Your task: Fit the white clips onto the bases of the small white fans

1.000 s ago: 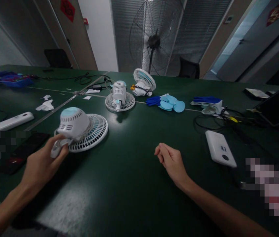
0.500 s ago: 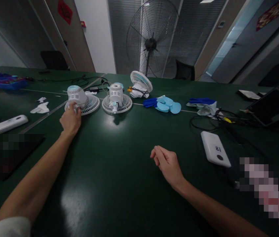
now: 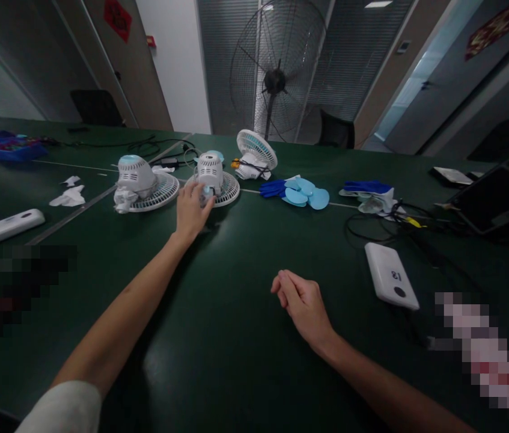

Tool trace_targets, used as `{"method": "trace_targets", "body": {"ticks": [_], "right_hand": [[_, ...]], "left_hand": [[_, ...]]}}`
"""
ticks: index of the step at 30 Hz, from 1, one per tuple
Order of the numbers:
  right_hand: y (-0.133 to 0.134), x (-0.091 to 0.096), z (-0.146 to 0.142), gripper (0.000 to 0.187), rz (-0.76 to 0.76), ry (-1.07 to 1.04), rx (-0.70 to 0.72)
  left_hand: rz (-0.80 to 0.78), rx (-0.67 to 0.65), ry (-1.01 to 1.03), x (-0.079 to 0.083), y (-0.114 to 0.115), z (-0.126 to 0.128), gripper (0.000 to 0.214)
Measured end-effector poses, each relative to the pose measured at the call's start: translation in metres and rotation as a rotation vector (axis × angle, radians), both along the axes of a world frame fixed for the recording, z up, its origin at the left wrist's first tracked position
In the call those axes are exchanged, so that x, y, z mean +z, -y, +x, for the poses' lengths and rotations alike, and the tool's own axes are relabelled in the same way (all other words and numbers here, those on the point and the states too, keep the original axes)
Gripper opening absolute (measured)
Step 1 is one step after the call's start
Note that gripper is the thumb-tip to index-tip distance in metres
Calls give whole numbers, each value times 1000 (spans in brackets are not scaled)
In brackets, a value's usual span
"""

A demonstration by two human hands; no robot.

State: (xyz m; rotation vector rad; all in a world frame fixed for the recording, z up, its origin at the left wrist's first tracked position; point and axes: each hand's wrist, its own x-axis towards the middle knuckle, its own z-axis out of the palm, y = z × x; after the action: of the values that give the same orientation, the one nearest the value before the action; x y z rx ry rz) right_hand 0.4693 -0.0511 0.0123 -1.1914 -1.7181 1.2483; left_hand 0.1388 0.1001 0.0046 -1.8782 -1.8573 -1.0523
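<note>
My left hand (image 3: 192, 210) reaches to the middle small white fan (image 3: 211, 171), which lies face down on its round grille. Its fingers and thumb are apart beside the fan's neck, at the near side; whether they touch it is unclear. Left of it another white fan (image 3: 134, 177) rests face down with its neck toward me. A third small fan (image 3: 256, 153) stands tilted behind, a dark cord and an orange piece about its base. My right hand (image 3: 303, 304) is closed in a loose fist above the green table (image 3: 236, 343), with nothing visible in it.
Light-blue fan blades (image 3: 307, 192) lie beside a blue glove (image 3: 273, 188). At right are more gloves (image 3: 369, 192), black cables, a white power bank (image 3: 390, 276) and a dark monitor (image 3: 502, 186). A blue tray (image 3: 13, 149) and crumpled paper (image 3: 69, 196) sit at left.
My left hand has let go of the left fan and moved right to the middle fan. My right hand has stayed almost where it was, still closed.
</note>
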Motion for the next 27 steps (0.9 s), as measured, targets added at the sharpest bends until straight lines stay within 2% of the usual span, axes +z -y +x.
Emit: {"method": "trace_targets", "body": {"ticks": [5, 9, 14, 19, 22, 27], "right_hand": [[0, 1, 0, 46, 9, 1, 23], [-1, 2, 0, 46, 22, 0, 20], [-1, 0, -1, 46, 36, -7, 12], [-1, 1, 0, 45, 27, -2, 27], [-2, 2, 0, 45, 31, -5, 32], [-1, 0, -1, 43, 63, 5, -1]], "left_hand": [[47, 15, 62, -9, -8, -12, 41], [16, 56, 13, -5, -5, -17, 36], [-57, 106, -45, 3, 0, -6, 38], [-33, 23, 28, -3, 1, -5, 43], [-10, -57, 104, -11, -7, -12, 37], [-29, -162, 229, -19, -17, -15, 43]]}}
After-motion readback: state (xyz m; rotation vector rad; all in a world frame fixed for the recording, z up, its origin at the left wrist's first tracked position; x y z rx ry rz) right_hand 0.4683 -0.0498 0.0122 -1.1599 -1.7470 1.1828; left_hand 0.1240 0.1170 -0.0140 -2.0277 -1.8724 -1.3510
